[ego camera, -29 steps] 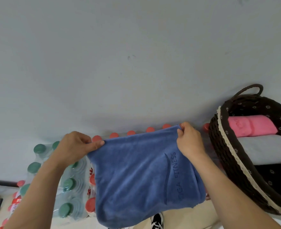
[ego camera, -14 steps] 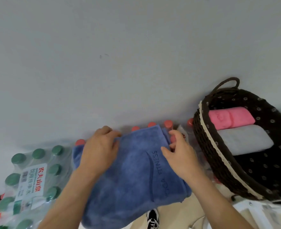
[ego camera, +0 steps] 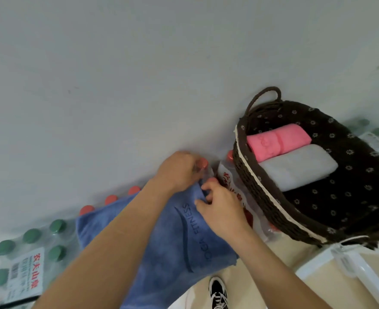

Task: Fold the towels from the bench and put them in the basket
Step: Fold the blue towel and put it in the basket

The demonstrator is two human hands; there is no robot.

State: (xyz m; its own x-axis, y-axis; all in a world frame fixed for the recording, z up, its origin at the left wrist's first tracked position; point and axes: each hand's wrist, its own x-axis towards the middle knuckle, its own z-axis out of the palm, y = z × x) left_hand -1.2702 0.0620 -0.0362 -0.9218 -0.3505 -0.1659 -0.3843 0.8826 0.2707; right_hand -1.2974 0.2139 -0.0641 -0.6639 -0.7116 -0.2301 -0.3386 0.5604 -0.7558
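Observation:
A blue towel [ego camera: 173, 248] printed "YOGA FITNESS" lies folded over packs of bottles, hanging down toward the floor. My left hand [ego camera: 178, 172] reaches across and grips its top right corner. My right hand [ego camera: 219, 208] pinches the same top edge just below it, so both hands meet at that corner. To the right stands a dark woven basket [ego camera: 271, 206] with a flowered lining. A rolled pink towel [ego camera: 278, 140] and a rolled grey towel [ego camera: 298, 167] lie inside it, side by side.
Shrink-wrapped packs of green-capped bottles [ego camera: 31, 253] sit at the lower left, and red-capped bottles [ego camera: 110, 199] line the grey wall [ego camera: 139, 74] behind the towel. A white frame [ego camera: 353, 266] lies at the lower right. A shoe [ego camera: 217, 293] shows on the pale floor below.
My left hand carried the towel's left corner rightward over to the right corner, folding the towel in half. The view shifted, so the basket sits more fully in frame.

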